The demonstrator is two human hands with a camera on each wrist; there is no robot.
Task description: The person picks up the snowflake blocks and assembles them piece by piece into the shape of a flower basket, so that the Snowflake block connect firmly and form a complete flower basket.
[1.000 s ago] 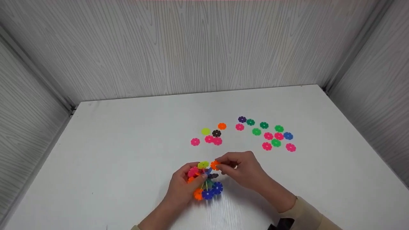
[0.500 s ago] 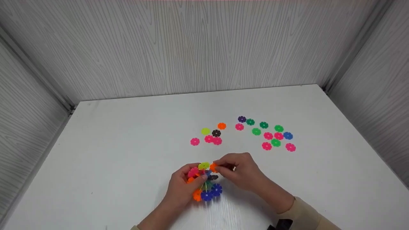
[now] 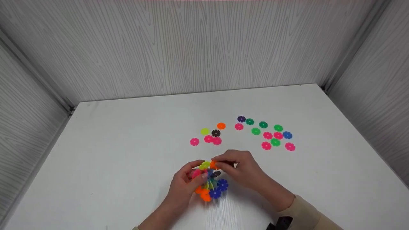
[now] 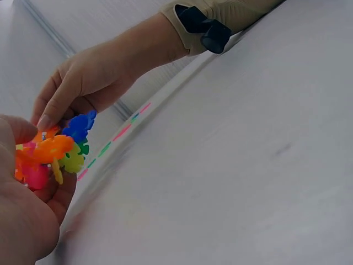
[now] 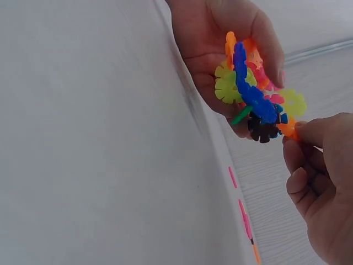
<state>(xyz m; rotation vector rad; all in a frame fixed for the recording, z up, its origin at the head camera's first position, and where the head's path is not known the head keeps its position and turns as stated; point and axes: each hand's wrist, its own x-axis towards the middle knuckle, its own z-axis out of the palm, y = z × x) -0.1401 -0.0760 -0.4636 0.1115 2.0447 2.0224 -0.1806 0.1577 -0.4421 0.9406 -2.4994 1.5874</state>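
Observation:
My left hand (image 3: 181, 186) holds a ball-like cluster of interlocked plastic snowflake discs (image 3: 215, 193) just above the table, thumb on its near side. Orange, blue, yellow, pink, green and black discs stick out of it, as the right wrist view shows. At the cluster's upper right, my right hand (image 3: 241, 166) pinches an orange snowflake disc (image 5: 288, 130) between thumb and index finger. That disc touches the cluster beside a yellow disc (image 3: 204, 165). Whether its slot is fully engaged cannot be seen behind the fingertips.
Loose snowflake discs lie flat on the white table (image 3: 111, 153) beyond the hands. One group, with a black disc (image 3: 216, 133), is straight ahead; another, with a blue disc (image 3: 287, 135), lies to the right. Wood-grain panels (image 3: 191, 48) surround the table.
The cluster has turned in my left hand, its lower blue and orange discs shifting right. The orange disc in my right hand has come closer to the yellow one. The loose discs stay put.

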